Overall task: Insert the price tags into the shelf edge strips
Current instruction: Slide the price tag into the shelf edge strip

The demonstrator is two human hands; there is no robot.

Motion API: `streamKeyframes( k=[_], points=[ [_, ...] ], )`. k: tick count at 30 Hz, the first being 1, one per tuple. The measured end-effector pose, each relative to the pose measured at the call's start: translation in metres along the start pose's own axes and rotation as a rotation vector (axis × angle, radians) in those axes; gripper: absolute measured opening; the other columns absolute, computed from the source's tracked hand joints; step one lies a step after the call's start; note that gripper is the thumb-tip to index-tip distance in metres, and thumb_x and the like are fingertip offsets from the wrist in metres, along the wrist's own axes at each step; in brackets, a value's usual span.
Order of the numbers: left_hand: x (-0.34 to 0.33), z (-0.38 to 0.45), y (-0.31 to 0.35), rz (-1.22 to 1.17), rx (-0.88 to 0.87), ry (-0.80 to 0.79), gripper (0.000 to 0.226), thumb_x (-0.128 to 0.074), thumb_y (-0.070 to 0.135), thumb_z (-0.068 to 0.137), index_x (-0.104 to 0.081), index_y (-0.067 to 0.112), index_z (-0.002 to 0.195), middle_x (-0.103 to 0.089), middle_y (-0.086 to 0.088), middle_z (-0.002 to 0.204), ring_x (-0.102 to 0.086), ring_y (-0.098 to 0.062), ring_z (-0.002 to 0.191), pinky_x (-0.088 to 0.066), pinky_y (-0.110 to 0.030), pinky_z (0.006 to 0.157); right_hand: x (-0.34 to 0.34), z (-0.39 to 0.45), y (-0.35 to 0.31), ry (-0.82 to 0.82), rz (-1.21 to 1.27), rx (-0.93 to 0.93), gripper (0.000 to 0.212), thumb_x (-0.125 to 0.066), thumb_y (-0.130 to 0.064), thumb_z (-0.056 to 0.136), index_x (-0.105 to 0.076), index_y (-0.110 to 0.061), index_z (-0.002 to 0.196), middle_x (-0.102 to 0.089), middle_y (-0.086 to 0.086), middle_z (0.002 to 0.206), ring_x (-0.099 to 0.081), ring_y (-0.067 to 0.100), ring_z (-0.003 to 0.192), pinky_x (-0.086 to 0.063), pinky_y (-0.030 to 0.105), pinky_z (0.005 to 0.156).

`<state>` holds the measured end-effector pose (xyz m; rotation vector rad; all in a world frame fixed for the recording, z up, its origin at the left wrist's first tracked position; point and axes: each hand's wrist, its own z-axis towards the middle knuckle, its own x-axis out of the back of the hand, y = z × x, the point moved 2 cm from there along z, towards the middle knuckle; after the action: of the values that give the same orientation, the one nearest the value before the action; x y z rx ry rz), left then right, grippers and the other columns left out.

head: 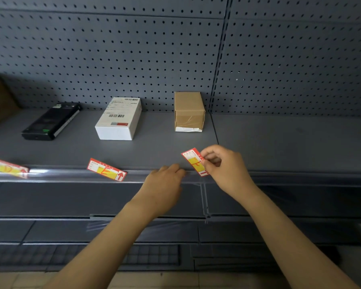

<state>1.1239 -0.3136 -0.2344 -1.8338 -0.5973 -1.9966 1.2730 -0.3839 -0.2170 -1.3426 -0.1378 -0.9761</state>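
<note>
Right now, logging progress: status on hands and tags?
Right hand pinching price tag, tilted at edge strip. Left hand on strip. Nothing blocking.

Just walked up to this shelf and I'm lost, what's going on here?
A person is fitting price tags into the shelf edge strip. The right hand pinches a red and yellow price tag, tilted, its lower end at the strip. The left hand rests its fingertips on the strip beside it. A second tag lies askew at the shelf edge. A brown carton stands behind.
</note>
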Motion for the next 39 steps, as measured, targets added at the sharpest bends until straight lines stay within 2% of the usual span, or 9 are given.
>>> streamKeyframes(
  k=[11, 17, 20, 27, 39],
  points=[
    [-0.004, -0.002, 0.006, -0.018, -0.010, 0.055, 0.044, -0.048, 0.016, 0.093, -0.041, 0.021, 0.136, -0.046, -0.001, 0.133, -0.050, -0.022, 0.116, -0.042, -0.034, 0.099, 0.003, -0.004, 0.003, 0.009, -0.025, 0.001, 0.014, -0.066, -0.011, 0.085, -0.065, -0.020, 0.096, -0.070, -0.002, 0.094, -0.063, 0.003, 0.081, -0.048, 0.004, 0.059],
    [-0.006, 0.004, 0.006, 0.051, 0.030, -0.005, 0.034, -0.048, 0.016, 0.092, -0.051, 0.017, 0.126, -0.052, -0.004, 0.129, -0.050, -0.024, 0.115, -0.043, -0.036, 0.096, 0.005, -0.003, 0.003, 0.015, -0.016, 0.006, 0.015, -0.065, -0.009, 0.085, -0.065, -0.019, 0.096, -0.069, -0.003, 0.092, -0.062, 0.002, 0.079, -0.048, 0.003, 0.060],
    [-0.012, -0.002, 0.013, 0.049, 0.019, 0.007, 0.039, -0.052, 0.017, 0.090, -0.044, 0.016, 0.128, -0.047, -0.005, 0.129, -0.052, -0.024, 0.114, -0.045, -0.034, 0.091, 0.006, -0.004, 0.004, 0.020, 0.003, 0.018, 0.015, -0.065, -0.007, 0.085, -0.065, -0.018, 0.095, -0.066, -0.005, 0.088, -0.061, -0.001, 0.076, -0.047, 0.002, 0.062],
    [-0.006, -0.002, 0.010, 0.114, 0.022, 0.053, 0.043, -0.051, 0.017, 0.091, -0.039, 0.016, 0.133, -0.044, -0.005, 0.131, -0.050, -0.024, 0.115, -0.042, -0.036, 0.098, 0.009, 0.000, 0.007, 0.014, 0.014, 0.027, 0.014, -0.066, -0.007, 0.085, -0.066, -0.018, 0.094, -0.065, -0.006, 0.088, -0.060, -0.003, 0.075, -0.046, 0.002, 0.060],
    [-0.003, 0.007, 0.008, 0.098, 0.054, 0.058, 0.035, -0.052, 0.015, 0.091, -0.049, 0.019, 0.125, -0.054, -0.002, 0.127, -0.053, -0.021, 0.114, -0.042, -0.033, 0.096, 0.000, 0.006, 0.007, -0.010, 0.032, 0.048, 0.014, -0.066, -0.009, 0.085, -0.065, -0.018, 0.095, -0.069, -0.002, 0.091, -0.062, 0.001, 0.076, -0.048, 0.003, 0.060]
  ],
)
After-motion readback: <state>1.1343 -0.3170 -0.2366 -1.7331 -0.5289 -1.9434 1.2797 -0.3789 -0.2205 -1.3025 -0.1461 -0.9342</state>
